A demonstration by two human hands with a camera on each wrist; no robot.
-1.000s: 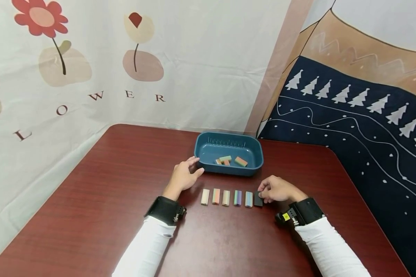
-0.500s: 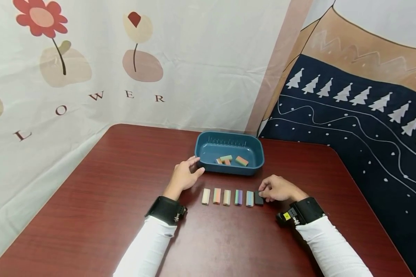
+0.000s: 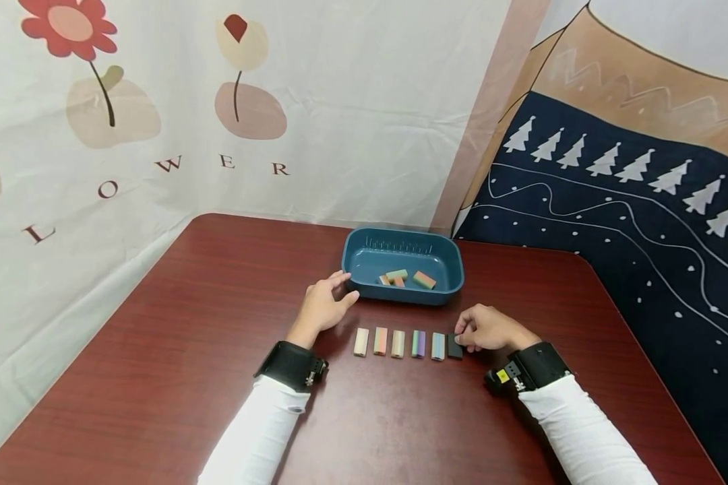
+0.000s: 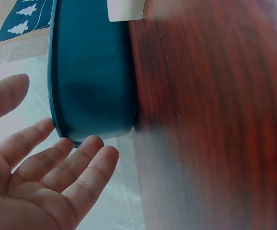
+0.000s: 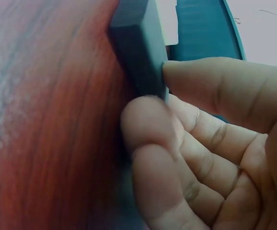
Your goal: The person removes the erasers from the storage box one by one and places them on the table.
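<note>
In the head view, a row of small two-tone rectangular blocks lies on the table: a cream block (image 3: 360, 342), an orange-and-green block (image 3: 380, 341), a pale yellow block (image 3: 398, 343), a green-and-purple block (image 3: 418, 343) and a blue-striped block (image 3: 438, 346). A black block (image 3: 454, 346) lies at the right end, close beside the blue-striped one. My right hand (image 3: 487, 329) holds the black block, thumb against its face and fingers curled at its near end. My left hand (image 3: 323, 306) rests with spread, relaxed fingers at the near-left corner of a blue-green bin (image 3: 402, 294).
Several small coloured blocks (image 3: 425, 279) lie loose inside the bin. Behind the reddish-brown wooden table (image 3: 218, 323) hang a white flower-print cloth (image 3: 364, 114) and a dark blue cloth (image 3: 582, 269) with white trees.
The head view has shifted slightly. Both hands and the row of blocks keep their places, and my right hand stays on the black block.
</note>
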